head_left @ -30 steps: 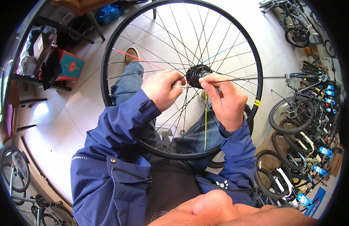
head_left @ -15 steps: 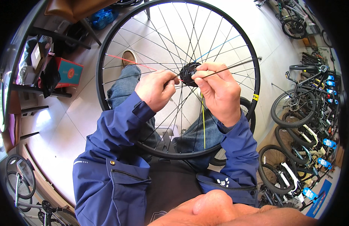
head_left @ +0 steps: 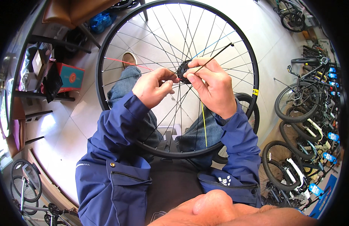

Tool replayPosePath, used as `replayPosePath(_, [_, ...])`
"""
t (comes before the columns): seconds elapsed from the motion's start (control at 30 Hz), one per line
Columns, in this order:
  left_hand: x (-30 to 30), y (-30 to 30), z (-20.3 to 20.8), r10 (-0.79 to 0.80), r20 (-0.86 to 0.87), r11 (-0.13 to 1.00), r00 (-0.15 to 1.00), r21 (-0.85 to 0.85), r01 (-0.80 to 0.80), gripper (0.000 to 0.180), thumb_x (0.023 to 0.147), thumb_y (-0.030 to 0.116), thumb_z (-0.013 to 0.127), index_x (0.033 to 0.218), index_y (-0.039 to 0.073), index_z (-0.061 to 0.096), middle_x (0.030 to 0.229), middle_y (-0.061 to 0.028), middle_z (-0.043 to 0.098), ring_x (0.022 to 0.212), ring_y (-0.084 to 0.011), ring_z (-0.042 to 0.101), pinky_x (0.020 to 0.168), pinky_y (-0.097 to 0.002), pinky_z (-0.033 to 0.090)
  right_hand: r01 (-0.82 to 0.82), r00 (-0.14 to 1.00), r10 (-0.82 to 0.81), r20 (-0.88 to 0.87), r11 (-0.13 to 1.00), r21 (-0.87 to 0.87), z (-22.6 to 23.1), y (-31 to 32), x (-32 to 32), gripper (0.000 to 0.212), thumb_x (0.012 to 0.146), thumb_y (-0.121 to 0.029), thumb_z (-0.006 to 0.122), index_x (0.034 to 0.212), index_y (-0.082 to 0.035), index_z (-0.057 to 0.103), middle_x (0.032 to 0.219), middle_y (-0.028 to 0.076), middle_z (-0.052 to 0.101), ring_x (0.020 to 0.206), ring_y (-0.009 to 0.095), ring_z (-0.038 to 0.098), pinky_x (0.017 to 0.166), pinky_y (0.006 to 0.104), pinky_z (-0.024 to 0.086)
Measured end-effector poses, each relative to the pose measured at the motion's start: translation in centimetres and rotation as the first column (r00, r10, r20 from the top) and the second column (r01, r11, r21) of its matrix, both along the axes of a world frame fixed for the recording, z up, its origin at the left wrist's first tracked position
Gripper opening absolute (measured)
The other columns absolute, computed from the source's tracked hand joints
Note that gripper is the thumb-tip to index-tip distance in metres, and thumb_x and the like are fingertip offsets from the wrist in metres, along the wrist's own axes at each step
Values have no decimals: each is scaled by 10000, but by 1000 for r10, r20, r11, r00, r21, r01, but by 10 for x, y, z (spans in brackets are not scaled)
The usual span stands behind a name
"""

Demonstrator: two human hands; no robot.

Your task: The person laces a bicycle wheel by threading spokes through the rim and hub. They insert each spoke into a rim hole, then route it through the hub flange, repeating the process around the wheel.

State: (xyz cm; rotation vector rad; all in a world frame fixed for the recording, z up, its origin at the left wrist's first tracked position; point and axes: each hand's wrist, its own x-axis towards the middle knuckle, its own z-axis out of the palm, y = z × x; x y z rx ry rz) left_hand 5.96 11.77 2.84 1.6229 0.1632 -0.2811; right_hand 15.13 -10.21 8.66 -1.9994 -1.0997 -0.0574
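A bicycle wheel (head_left: 256, 81) with a black rim lies across my lap, its black hub (head_left: 184, 71) near the middle. Most spokes are black; one is red (head_left: 125, 61), one blue (head_left: 214, 43) and one yellow (head_left: 204, 126). Just right of the hub, my right hand (head_left: 214, 83) pinches a loose black spoke (head_left: 216, 56), slanting up and right over the wheel. Whether it is a single spoke or several together I cannot tell. My left hand (head_left: 155, 86) is closed at the hub's left side, fingertips against the spokes there; what they grip is hidden.
Rows of bicycles (head_left: 299, 101) stand along the right, and another bicycle (head_left: 25, 182) is at the lower left. A red and teal box (head_left: 71, 78) sits on a dark shelf at left. A brown chair (head_left: 74, 13) stands at the upper left.
My right hand has shifted slightly left. The loose spoke's far end has swung left and upward, so the spoke slants more steeply. My left hand stays at the hub.
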Motion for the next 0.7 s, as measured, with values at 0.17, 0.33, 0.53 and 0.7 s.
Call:
replayPosePath(0.17, [3,18,6,-66,-127,977,990,-208,39,366,1130,89,504,1450,-14,650,1423,-127,748,1199,-193,766,1007,-327,622,-14,1000,14,-1,1000,7,-7,-2,3,112,1024,-53,795,1100,14,841,1191,170,770,993,248,777,836,349,638])
replayPosePath(0.33, [14,41,-1,-175,-213,925,961,-369,87,426,1130,52,474,1513,-10,651,1442,-127,740,1271,-223,743,1078,-374,618,-42,999,42,-6,995,85,-15,-4,3,83,997,-50,777,1057,-17,824,1169,146,764,1038,298,784,874,376,635])
replayPosePath(0.53, [19,45,-12,-203,-88,968,975,-170,186,392,1166,94,516,1507,-28,664,1372,-130,771,1281,-196,730,1129,-356,583,-48,996,58,-64,988,144,-22,-8,1,122,974,-28,741,1059,-33,828,1269,157,767,1097,309,777,930,396,627])
replayPosePath(0.7, [13,39,-15,-151,-51,976,987,-170,140,399,1138,46,481,1469,-55,681,1338,-164,785,1267,-217,741,1127,-364,586,-44,997,43,59,999,17,-27,-11,0,234,900,-28,780,1120,-87,835,1375,141,736,1185,315,731,1043,430,588])
